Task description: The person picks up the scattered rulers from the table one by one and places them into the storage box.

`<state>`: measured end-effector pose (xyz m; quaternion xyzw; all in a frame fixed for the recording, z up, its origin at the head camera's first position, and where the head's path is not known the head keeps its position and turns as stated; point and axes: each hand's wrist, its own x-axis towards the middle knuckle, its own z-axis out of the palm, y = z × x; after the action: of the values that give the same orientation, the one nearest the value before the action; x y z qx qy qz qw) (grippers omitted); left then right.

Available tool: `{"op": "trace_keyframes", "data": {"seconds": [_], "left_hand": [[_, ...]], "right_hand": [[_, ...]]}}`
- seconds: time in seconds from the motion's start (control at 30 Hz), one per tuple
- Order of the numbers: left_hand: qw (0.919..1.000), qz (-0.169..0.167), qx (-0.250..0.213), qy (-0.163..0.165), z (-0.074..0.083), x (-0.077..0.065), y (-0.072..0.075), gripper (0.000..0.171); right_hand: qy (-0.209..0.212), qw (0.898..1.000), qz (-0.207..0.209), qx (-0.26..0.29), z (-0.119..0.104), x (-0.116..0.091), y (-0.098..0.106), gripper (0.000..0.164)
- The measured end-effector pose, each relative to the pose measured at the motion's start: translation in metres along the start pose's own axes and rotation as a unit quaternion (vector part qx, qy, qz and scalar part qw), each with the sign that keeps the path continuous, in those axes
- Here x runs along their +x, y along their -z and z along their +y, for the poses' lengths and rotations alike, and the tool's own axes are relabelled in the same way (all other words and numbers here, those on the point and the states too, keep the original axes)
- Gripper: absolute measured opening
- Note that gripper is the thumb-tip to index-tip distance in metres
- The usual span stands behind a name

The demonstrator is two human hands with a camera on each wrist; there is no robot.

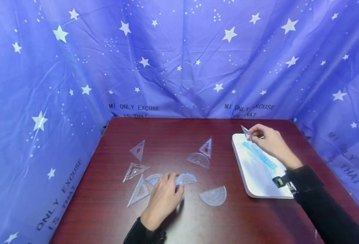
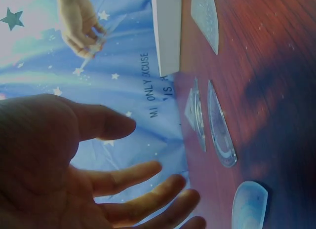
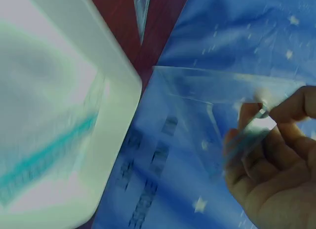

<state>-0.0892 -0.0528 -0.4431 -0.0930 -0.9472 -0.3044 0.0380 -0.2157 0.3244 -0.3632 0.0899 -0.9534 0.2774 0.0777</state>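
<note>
My right hand (image 1: 267,139) pinches a clear plastic set square (image 3: 190,98) between thumb and fingers, above the far end of a white tray (image 1: 243,169) with rounded corners. Its triangular outline and inner cut-out show in the right wrist view. My left hand (image 1: 164,193) is over the table's middle with loosely bent fingers, the thumb apart and nothing held in the left wrist view. From the head it overlaps a blue-marked protractor (image 1: 187,178) and partly hides another protractor (image 1: 153,179). A larger clear set square (image 1: 140,190) lies just left of this hand.
Two more set squares (image 1: 138,151) lie at the table's left. A protractor (image 1: 199,160) and a blue-edged set square (image 1: 209,148) lie mid-table, with a frosted protractor (image 1: 214,196) nearer the front. Teal ruler-like pieces (image 3: 49,152) are in the tray. Starry blue curtains (image 1: 179,61) surround the table.
</note>
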Motion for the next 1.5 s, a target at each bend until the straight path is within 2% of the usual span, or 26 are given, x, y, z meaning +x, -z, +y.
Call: {"op": "trace_keyframes", "data": {"seconds": [0.13, 0.2, 0.33, 0.5, 0.73, 0.9, 1.07, 1.23, 1.33, 1.5], "left_hand": [[0.9996, -0.023, 0.018, -0.005, -0.004, 0.000, 0.001, 0.038], [0.9990, -0.039, 0.023, -0.003, -0.005, -0.001, 0.001, 0.038], [0.9978, -0.062, 0.025, 0.000, -0.006, -0.002, 0.000, 0.039], [0.9972, -0.071, 0.020, 0.002, -0.007, -0.003, 0.000, 0.036], [0.9966, -0.081, 0.018, 0.000, -0.009, -0.004, -0.001, 0.033], [0.9966, -0.080, 0.019, -0.003, -0.010, -0.004, -0.001, 0.032], [0.9969, -0.077, 0.017, -0.004, -0.012, -0.005, 0.001, 0.032], [0.9972, -0.074, 0.009, 0.003, -0.016, -0.006, 0.002, 0.033], [0.9980, -0.062, 0.014, -0.003, -0.024, -0.006, -0.002, 0.031], [0.9986, -0.049, 0.014, 0.013, -0.033, -0.006, 0.000, 0.030]], "right_hand": [[-0.055, 0.995, -0.081, 0.018, 0.027, 0.018, 0.009, 0.020], [-0.085, 0.990, -0.108, 0.022, 0.043, 0.022, 0.008, 0.024], [-0.115, 0.983, -0.141, 0.004, 0.074, 0.024, 0.002, 0.030], [-0.126, 0.977, -0.171, -0.027, 0.102, 0.024, -0.008, 0.032], [-0.129, 0.972, -0.190, -0.052, 0.116, 0.029, -0.020, 0.032], [-0.115, 0.971, -0.192, -0.084, 0.119, 0.032, -0.024, 0.014], [-0.106, 0.971, -0.182, -0.110, 0.121, 0.032, -0.027, 0.006], [-0.110, 0.973, -0.168, -0.117, 0.122, 0.029, -0.029, 0.024], [-0.120, 0.973, -0.161, -0.116, 0.121, 0.026, -0.030, 0.027], [-0.123, 0.975, -0.150, -0.113, 0.119, 0.022, -0.032, 0.029]]}}
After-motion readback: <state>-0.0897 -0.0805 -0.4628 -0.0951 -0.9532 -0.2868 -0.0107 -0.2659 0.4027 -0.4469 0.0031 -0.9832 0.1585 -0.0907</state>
